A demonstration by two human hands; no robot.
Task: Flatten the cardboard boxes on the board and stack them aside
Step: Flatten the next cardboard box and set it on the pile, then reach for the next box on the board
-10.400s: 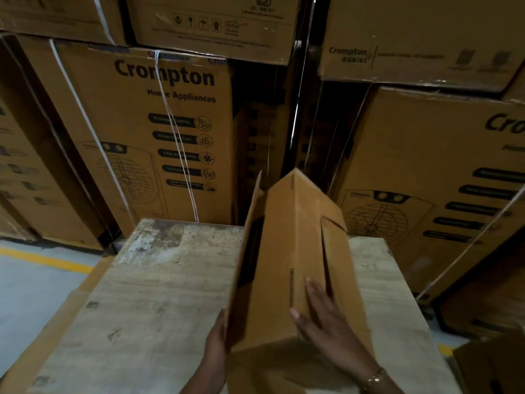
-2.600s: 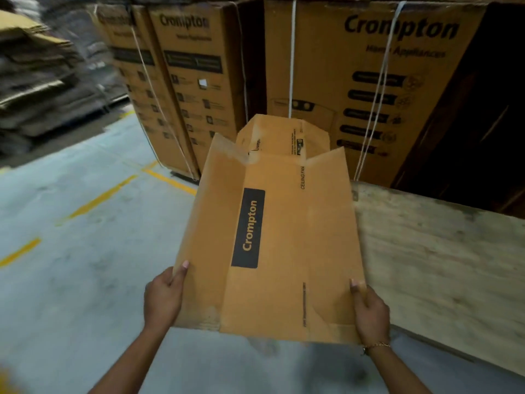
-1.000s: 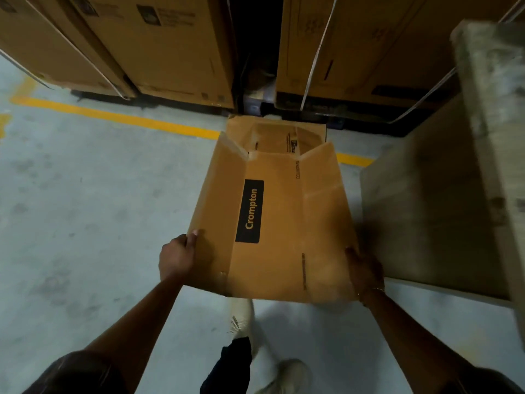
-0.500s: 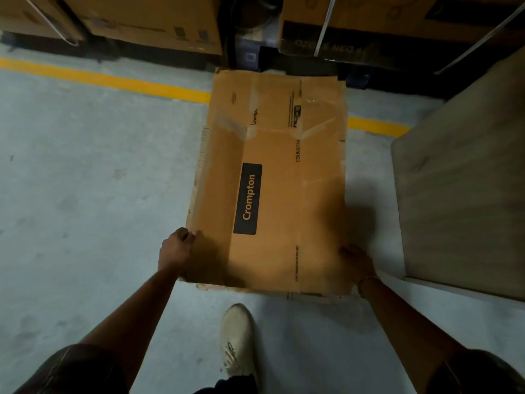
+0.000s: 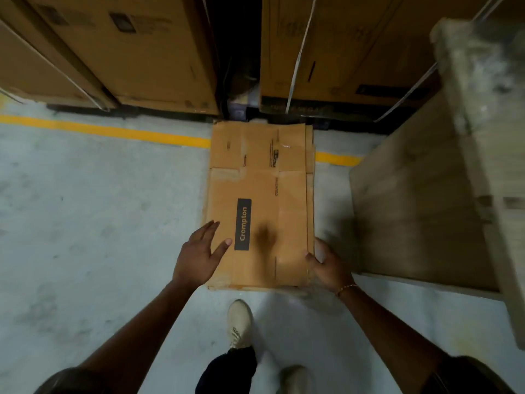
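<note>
Mid-frame, the flattened box (image 5: 261, 194) is gripped at its edge by the right hand (image 5: 326, 265); the left hand (image 5: 199, 251) is spread, released.

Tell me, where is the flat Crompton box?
In the head view, the flat box lies mid-frame on the grey floor, across the yellow line, just left of the wooden board.

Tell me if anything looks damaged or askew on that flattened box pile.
Minor: the top flattened box has pale torn patches at its far fold, sheets beneath jut out along the right edge, and they lie across the yellow line.
</note>
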